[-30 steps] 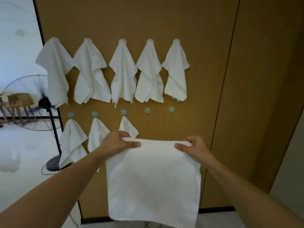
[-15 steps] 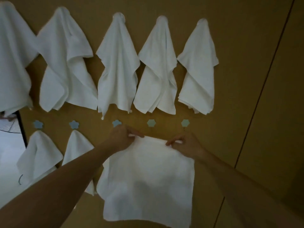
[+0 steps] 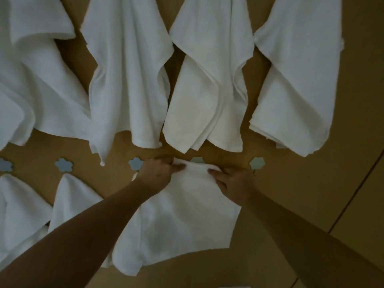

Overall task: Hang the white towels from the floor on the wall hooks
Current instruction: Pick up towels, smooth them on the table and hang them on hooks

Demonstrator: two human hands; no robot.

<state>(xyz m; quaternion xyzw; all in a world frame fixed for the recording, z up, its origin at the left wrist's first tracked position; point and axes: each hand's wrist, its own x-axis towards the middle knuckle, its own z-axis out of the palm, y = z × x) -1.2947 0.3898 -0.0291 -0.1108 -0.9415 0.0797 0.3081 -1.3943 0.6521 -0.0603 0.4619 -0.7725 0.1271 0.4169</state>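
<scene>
Left hand [image 3: 159, 171] — fingers curled over the top edge of a white towel [image 3: 182, 221], pinching it against the brown wall panel [image 3: 311, 183], just right of a pale blue flower-shaped hook [image 3: 135, 163].

Right hand [image 3: 233, 180] — thumb and fingers pinching the same top edge, close beside the left hand; the short span of cloth between them is bunched up.

Held towel — top edge raised to a pale blue hexagonal hook [image 3: 197, 160], partly covering it; whether the cloth is caught on that hook cannot be told. The rest hangs flat down the panel between both forearms.

Next hexagonal hook [image 3: 257, 163] — bare, just right of the right hand.

Lower row, left — two flower hooks [image 3: 64, 164], each with a white towel [image 3: 70, 202] hanging below it.

Upper row — four hung towels [image 3: 128, 80] in view side by side, tops cut off by the frame.
</scene>
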